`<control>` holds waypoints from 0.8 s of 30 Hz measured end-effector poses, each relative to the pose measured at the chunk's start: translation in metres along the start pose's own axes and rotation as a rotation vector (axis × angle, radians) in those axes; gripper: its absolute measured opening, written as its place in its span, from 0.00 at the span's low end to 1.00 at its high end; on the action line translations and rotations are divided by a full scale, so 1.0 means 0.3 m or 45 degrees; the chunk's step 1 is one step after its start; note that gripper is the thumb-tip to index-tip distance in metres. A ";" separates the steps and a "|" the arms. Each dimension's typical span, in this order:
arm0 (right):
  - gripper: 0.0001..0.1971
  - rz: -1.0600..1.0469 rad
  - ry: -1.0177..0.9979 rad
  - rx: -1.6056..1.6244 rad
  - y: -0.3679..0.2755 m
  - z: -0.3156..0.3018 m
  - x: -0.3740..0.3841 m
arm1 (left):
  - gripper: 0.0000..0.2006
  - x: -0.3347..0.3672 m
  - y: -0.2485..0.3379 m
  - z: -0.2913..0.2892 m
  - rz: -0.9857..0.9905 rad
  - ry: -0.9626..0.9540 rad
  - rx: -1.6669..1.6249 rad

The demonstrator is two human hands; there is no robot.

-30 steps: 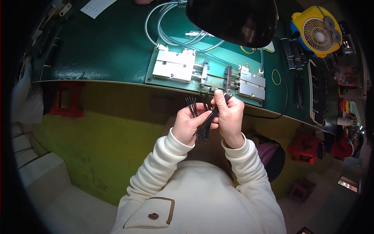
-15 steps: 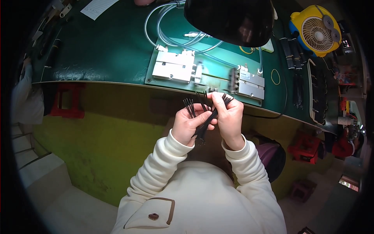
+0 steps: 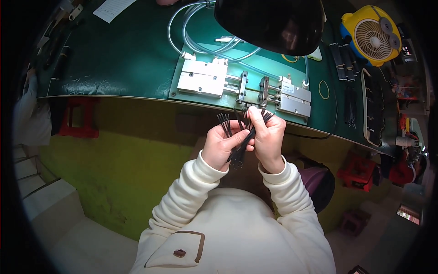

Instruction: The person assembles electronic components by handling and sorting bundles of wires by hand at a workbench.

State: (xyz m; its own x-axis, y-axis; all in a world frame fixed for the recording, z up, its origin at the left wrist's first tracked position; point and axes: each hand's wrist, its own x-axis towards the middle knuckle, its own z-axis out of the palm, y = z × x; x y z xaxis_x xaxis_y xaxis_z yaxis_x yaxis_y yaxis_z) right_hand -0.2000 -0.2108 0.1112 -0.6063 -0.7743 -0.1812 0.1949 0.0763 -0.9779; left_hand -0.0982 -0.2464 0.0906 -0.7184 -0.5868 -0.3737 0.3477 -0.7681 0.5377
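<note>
Thin black wires with small tips are bunched between my two hands, in front of the bench edge. My left hand is closed on part of the bunch, with several ends fanning up past its fingers. My right hand is closed around other wires, its thumb and finger pinched at the front of the clamp. Just beyond them, two dark jaw bars, one left and one right, stand a small gap apart. They belong to a left silver air cylinder and a right one. Whether a wire tip touches the jaws cannot be made out.
A black lamp shade hangs over the green bench. Clear air hoses coil behind the cylinders. At right are a yellow fan, bundled black wires and a tray. Red stools stand below.
The two jaw bars, blurred and farther apart before, have moved inward toward each other and now look sharp. My hands have barely shifted and still hold the wires.
</note>
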 end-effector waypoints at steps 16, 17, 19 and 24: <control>0.09 0.002 -0.054 0.002 -0.033 0.011 -0.023 | 0.03 -0.017 -0.003 -0.015 -0.018 0.031 -0.010; 0.10 -0.005 -0.048 0.006 -0.026 0.010 -0.018 | 0.03 -0.015 -0.004 -0.017 -0.020 0.027 -0.043; 0.10 -0.018 -0.035 0.014 -0.014 0.005 -0.010 | 0.03 -0.014 -0.005 -0.011 -0.018 0.038 -0.018; 0.11 0.040 -0.052 0.041 -0.021 0.003 -0.005 | 0.03 -0.011 -0.008 -0.008 -0.031 0.040 -0.056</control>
State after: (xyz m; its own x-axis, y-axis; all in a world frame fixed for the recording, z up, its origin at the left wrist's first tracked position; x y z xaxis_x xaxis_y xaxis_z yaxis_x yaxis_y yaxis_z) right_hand -0.1996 -0.2106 0.1177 -0.5675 -0.7970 -0.2068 0.2384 0.0813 -0.9678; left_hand -0.0952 -0.2434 0.0886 -0.7078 -0.5753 -0.4099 0.3573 -0.7921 0.4948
